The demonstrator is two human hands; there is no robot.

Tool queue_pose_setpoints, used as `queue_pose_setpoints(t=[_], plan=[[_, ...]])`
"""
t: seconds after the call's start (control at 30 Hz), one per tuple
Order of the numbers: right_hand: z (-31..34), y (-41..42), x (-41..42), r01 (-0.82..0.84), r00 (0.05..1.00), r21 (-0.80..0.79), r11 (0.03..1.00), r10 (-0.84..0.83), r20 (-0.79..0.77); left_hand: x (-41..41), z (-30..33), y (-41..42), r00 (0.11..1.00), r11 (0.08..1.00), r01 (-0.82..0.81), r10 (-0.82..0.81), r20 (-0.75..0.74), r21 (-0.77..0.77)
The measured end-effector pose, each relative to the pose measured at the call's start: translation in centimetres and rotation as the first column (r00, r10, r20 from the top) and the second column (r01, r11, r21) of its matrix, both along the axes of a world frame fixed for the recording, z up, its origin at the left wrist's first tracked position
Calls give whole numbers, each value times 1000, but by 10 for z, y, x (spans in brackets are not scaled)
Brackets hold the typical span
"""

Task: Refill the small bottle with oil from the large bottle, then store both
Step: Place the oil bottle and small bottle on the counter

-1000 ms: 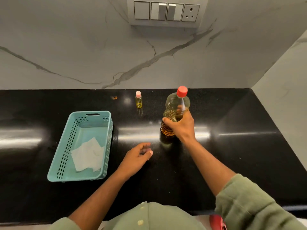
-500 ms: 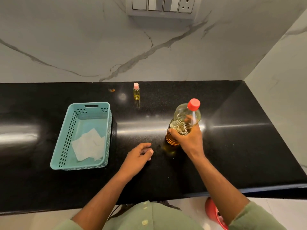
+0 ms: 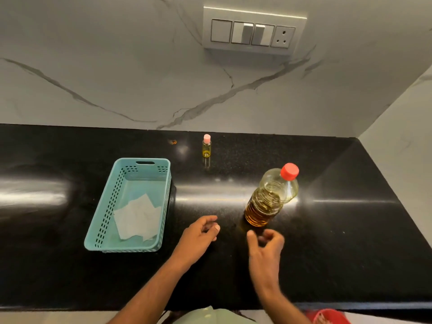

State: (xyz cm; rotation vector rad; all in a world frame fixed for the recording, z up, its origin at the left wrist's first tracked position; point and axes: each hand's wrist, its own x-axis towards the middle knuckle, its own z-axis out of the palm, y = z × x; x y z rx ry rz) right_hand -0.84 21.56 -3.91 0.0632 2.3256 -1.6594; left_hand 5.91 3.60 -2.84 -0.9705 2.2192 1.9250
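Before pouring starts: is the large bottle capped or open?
Capped. The red cap sits on the neck of the large bottle, which stands upright on the counter, untouched.

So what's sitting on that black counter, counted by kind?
Bottles: 2, the big one and the small one
Baskets: 1
Paper sheets in the basket: 1 or 2, hard to tell
Total: 4 or 5

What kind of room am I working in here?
Most likely a home kitchen: a polished black counter against a marble-look wall, a switch panel with a socket, and a big oil bottle standing on the counter.
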Motion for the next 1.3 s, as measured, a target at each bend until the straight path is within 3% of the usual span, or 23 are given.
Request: queue_pose_setpoints(t=[0.13, 0.2, 0.37, 0.67, 1.13, 1.3], plan=[[4, -46, -3, -286, 956, 16, 958, 287, -60, 2, 5, -13, 998, 998, -60, 60, -5, 5], [9, -84, -27, -347, 929, 39, 937, 349, -126, 2, 8, -20, 996, 996, -85, 85, -9, -3], [19, -185, -95, -286, 932, 53, 957, 290, -218, 6, 10, -29, 997, 997, -69, 69, -17, -23], [15, -265, -161, -77, 982, 103, 992, 94, -167, 17, 5, -36, 995, 996, -85, 85, -43, -5], [0, -285, -176, -97, 979, 195, 976, 129, -160, 8, 7, -48, 995, 991, -98, 100, -19, 89], [-3, -254, -138, -144, 960, 120, 982, 168, -223, 3, 8, -46, 995, 994, -94, 95, -24, 65]])
